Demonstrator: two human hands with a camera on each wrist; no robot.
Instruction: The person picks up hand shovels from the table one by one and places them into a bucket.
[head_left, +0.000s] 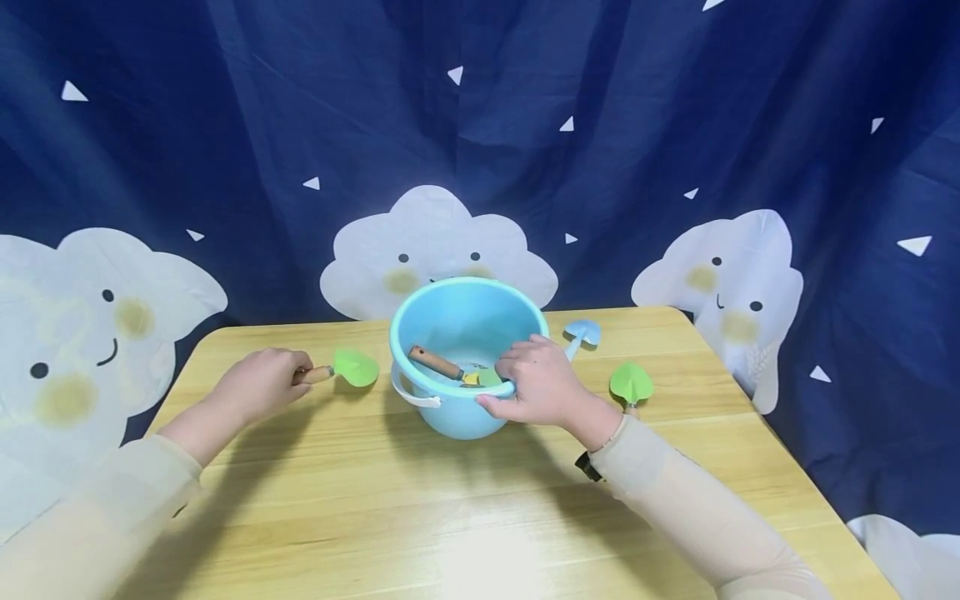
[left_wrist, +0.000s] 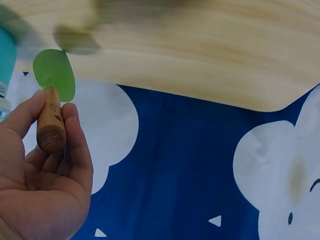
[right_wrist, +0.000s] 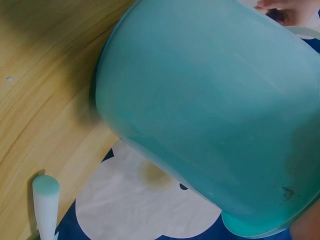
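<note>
My left hand [head_left: 262,379] pinches the wooden handle [left_wrist: 51,125] of a small green trowel [head_left: 355,367] at the left of the table. The trowel's blade points right, toward a light-blue bucket [head_left: 465,421], and is held just above the wood. With my right hand [head_left: 542,383] I grip the bucket's near right rim, thumb outside and fingers over the edge. Inside the bucket leans another wooden-handled tool [head_left: 437,363] with a yellow collar; its pale green end is partly hidden by the rim and my hand. The bucket's white handle [head_left: 416,396] hangs down at the left.
Right of the bucket lie a blue toy shovel [head_left: 582,332] and a second green trowel [head_left: 632,382], whose handle is partly behind my right forearm. A dark blue curtain [head_left: 510,167] with white clouds hangs directly behind the wooden table [head_left: 360,517].
</note>
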